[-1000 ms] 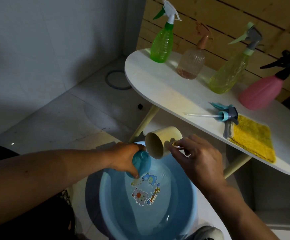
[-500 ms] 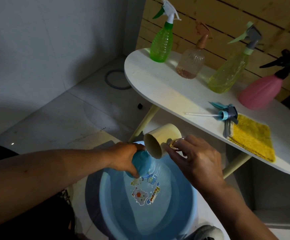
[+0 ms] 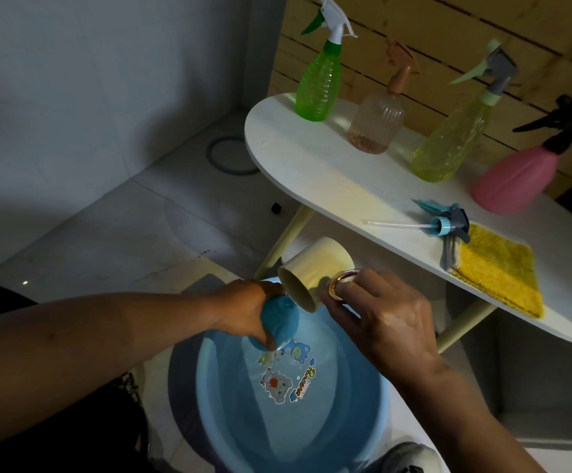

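Evidently the blue bottle (image 3: 279,322) is being filled. The left hand (image 3: 243,310) wraps its fingers round the bottle's body and holds it tilted over the blue basin (image 3: 216,404), so that any spill should fall into the water there rather than onto the floor. The right hand (image 3: 385,319) pinches the gold ring handle of the cream cup (image 3: 315,271), which is tipped mouth-down at the bottle's neck. Lip and neck look to touch, though the stream itself is hard to make out. The spray head (image 3: 448,224) lies on the table (image 3: 312,172), just beside the yellow cloth (image 3: 498,273), likely unscrewed to leave the neck open. Room is tight behind, where the table edge runs close above the cup and a table leg (image 3: 288,240) stands near the basin's far rim. Toward the person, above the basin, there looks to be room to lift both away.
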Motion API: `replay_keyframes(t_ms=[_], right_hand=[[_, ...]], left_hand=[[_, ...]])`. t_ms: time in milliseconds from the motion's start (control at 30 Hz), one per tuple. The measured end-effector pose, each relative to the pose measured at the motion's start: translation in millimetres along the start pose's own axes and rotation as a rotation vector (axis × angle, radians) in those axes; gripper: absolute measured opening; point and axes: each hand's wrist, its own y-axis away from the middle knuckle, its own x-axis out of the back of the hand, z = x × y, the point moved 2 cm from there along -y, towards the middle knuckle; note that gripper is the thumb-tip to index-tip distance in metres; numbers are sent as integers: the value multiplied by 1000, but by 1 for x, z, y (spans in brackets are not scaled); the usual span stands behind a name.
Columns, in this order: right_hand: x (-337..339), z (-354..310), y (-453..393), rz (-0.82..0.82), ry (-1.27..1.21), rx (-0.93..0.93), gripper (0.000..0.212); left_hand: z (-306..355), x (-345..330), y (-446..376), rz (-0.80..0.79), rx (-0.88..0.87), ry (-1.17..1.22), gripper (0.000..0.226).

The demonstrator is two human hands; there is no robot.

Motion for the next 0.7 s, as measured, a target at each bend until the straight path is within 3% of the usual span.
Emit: replay_keyframes(t_ms=[233,367,500,700], right_hand=[[-5,4,5,22,-83,-27,22],[-16,15,11,-14,-257,-417,24],[-37,30,28,-202,-446,-857,27],[-95,46,78,-578,-616,-1071,35]], left_hand=[[0,-1,0,12,-1,22,93],[0,-2,0,29,-15,15,94],[-6,-3,3,39,-7,31,82],[-13,-7,4,32,13,46,90]])
